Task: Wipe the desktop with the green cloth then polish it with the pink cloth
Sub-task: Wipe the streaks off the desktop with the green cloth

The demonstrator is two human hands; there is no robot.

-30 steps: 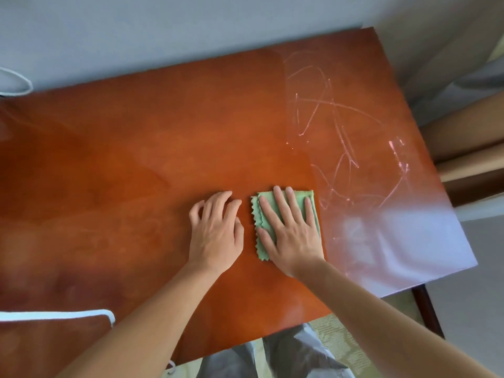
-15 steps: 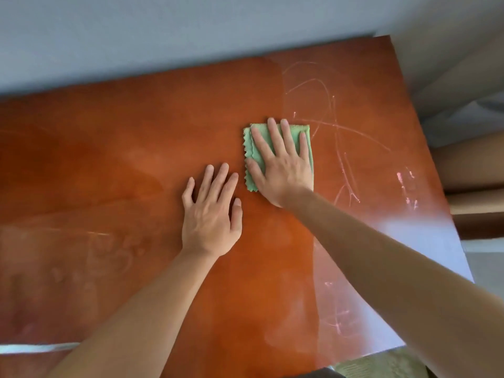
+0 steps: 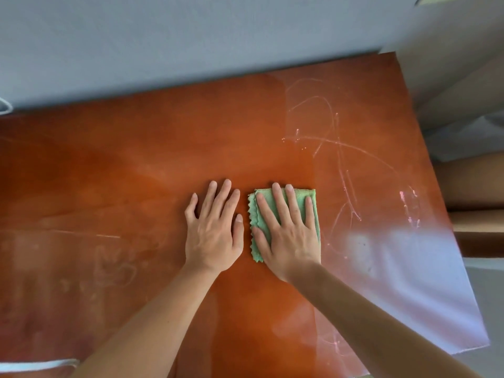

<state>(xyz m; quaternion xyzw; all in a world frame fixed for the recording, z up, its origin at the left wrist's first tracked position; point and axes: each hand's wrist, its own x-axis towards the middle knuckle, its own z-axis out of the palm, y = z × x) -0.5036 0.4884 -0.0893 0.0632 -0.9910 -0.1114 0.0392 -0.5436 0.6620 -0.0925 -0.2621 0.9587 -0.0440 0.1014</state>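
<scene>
Folded green cloth [image 3: 306, 204] (zigzag-edged) lies flat on reddish desktop [image 3: 136, 173].

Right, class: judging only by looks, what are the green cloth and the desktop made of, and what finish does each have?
Green cloth: soft, matte fabric, probably microfibre; fine woven texture, zigzag-cut edge, folded in layers under the right hand.
Desktop: looks like reddish-brown wood or veneer under a glossy coat; it mirrors the light, and pale scribble marks sit on the surface.
</scene>
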